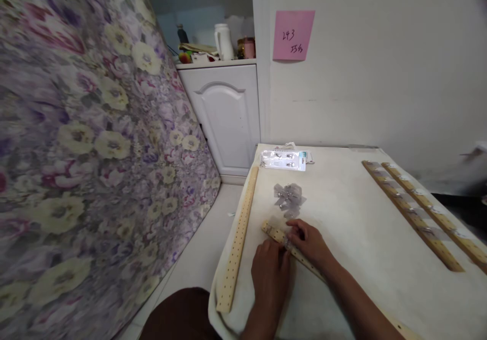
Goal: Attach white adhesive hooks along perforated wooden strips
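A pale yellow strip [307, 263] with rows of small holes lies slantwise on the cloth-covered table. My left hand [269, 271] is closed at its near edge, with the fingers against the strip. My right hand [310, 243] is bent over the same strip, thumb and fingers drawn together. Whatever small piece they hold is too small to make out. A clear piece is on the strip's far end, beside my fingers. Just beyond lies a pile of small clear packets [289, 198] with shiny bits in them.
Another holed strip [238, 243] runs along the table's left edge. Two darker strips [413, 213] bearing clear packets lie at right. Clear blister packs [283, 160] are at the back. A floral curtain [114, 152] hangs left, near a white cabinet [228, 122]. A pink note [293, 35] is on the wall.
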Demonstrator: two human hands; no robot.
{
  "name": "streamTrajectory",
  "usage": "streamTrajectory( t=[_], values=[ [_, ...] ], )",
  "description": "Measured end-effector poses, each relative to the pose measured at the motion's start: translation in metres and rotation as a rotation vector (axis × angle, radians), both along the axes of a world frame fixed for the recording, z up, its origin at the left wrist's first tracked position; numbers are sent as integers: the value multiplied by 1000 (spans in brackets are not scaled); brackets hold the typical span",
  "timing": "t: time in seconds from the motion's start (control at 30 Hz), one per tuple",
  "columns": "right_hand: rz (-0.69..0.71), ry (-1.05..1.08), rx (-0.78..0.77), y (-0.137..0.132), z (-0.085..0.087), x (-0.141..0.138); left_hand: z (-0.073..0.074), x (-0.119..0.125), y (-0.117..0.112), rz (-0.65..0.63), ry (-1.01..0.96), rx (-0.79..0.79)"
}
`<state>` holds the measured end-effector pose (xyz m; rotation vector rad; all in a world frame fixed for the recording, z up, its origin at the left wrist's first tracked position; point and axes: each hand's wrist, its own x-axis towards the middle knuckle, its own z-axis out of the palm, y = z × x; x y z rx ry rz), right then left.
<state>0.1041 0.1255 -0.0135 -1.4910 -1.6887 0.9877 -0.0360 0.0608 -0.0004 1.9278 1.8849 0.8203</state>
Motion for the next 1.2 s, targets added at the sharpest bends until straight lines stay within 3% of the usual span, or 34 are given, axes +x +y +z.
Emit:
streamTrajectory(
  t=[0.23, 0.4, 0.57, 0.8, 1.2],
  values=[
    [-7, -109, 76, -23, 7, 25, -2, -2, -1, -9, -1, 12],
    [83, -218, 57, -73, 5, 69, -1, -5, -3, -32, -28, -12],
    [-35, -411, 100, -114, -4, 95, 1, -7, -4, -29, -42, -28],
    [-58, -506, 89, -124, 8, 83, 2, -6, -4, -24, -82, -12],
    [-78, -497, 61, -137, 5, 56, 4, -17, -5, -10, -101, -21]
  ],
)
